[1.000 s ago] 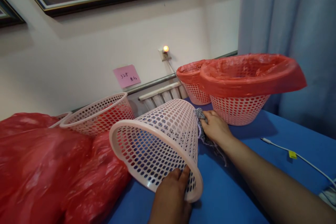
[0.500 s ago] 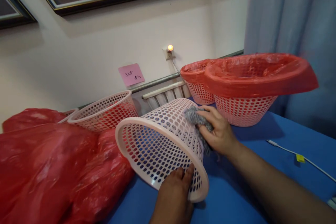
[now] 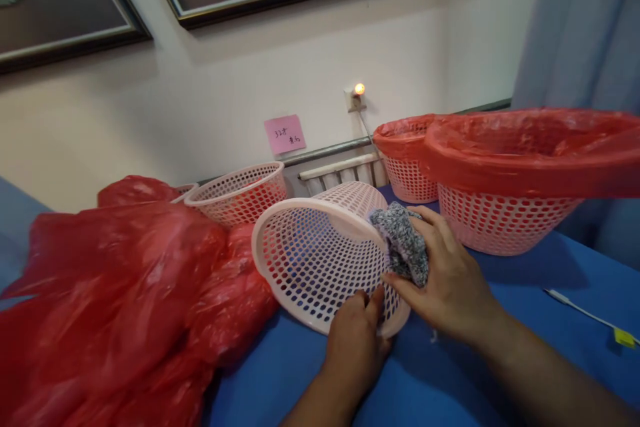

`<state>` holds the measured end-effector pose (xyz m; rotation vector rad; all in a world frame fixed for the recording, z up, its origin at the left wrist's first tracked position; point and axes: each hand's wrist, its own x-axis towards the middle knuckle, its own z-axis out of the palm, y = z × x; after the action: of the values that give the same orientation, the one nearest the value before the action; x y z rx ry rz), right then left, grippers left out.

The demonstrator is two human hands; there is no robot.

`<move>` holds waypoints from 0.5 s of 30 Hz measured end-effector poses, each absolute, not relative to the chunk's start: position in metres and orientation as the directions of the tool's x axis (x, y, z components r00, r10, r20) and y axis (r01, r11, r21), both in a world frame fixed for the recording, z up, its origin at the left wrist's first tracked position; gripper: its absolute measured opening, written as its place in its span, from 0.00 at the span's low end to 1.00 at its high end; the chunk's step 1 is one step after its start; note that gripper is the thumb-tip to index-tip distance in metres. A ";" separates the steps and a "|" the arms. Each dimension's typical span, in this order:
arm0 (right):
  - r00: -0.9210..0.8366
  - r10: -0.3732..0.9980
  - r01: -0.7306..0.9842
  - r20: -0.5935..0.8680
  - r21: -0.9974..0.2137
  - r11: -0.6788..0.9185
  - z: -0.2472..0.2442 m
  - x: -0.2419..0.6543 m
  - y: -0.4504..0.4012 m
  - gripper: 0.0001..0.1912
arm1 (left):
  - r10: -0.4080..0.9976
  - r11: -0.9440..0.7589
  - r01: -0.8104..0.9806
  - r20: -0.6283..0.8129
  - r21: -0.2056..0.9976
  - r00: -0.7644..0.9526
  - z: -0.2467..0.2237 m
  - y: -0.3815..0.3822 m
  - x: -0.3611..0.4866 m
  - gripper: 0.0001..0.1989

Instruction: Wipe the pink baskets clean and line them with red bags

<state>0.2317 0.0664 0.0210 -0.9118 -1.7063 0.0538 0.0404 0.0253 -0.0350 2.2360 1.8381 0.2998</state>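
Left hand [image 3: 354, 337] grips tipped basket [image 3: 320, 257] (red-lined basket [image 3: 503, 217] beyond).

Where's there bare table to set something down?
Bare blue tabletop shows between the left hand and red plastic heap, and between the right hand and white cable. It's crowded at left under that heap and at back right around the bag-lined baskets.

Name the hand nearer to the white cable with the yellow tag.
Right. The right hand, holding the gray cloth, is left of the white cable, apart from it; the left hand is farther left, at the tipped basket's rim.
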 end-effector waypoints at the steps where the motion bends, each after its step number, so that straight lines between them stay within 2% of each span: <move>1: -0.044 0.598 0.573 0.800 -0.470 0.671 0.018 0.232 0.072 0.34 | 0.978 -0.207 0.925 0.037 0.320 0.206 -0.036 0.025 0.040 0.38; 4: -0.001 0.614 0.615 0.789 -0.484 0.623 0.009 0.237 0.093 0.28 | 0.955 -0.292 0.884 0.159 0.364 0.250 -0.035 0.019 0.034 0.35; 6: 0.032 0.637 0.636 0.770 -0.508 0.581 0.003 0.243 0.107 0.26 | 0.877 -0.354 0.870 0.444 0.344 0.182 -0.029 0.017 0.021 0.30; 8: 0.077 0.660 0.660 0.747 -0.535 0.528 -0.002 0.249 0.118 0.26 | 0.635 -0.355 0.891 0.772 0.284 0.007 -0.020 0.019 0.001 0.29; 9: 0.097 0.666 0.669 0.739 -0.544 0.507 -0.005 0.250 0.122 0.26 | 0.512 -0.319 0.907 0.855 0.276 -0.080 -0.016 0.023 -0.010 0.32; 10: 0.108 0.670 0.675 0.735 -0.549 0.493 -0.007 0.251 0.125 0.27 | 0.461 -0.281 0.909 0.874 0.308 -0.153 -0.013 0.027 -0.021 0.35; 12: 0.105 0.672 0.681 0.733 -0.545 0.488 -0.012 0.252 0.129 0.27 | 0.518 -0.241 0.861 0.810 0.447 -0.275 -0.010 0.039 -0.042 0.38; 15: 0.093 0.655 0.699 0.750 -0.518 0.493 -0.017 0.252 0.133 0.27 | 0.593 -0.210 0.791 0.718 0.575 -0.364 -0.011 0.050 -0.063 0.33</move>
<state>0.2525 0.1329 -0.0171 -1.1943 -1.5984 -0.0480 -0.0626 0.0501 -0.0106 1.8569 2.0752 1.8142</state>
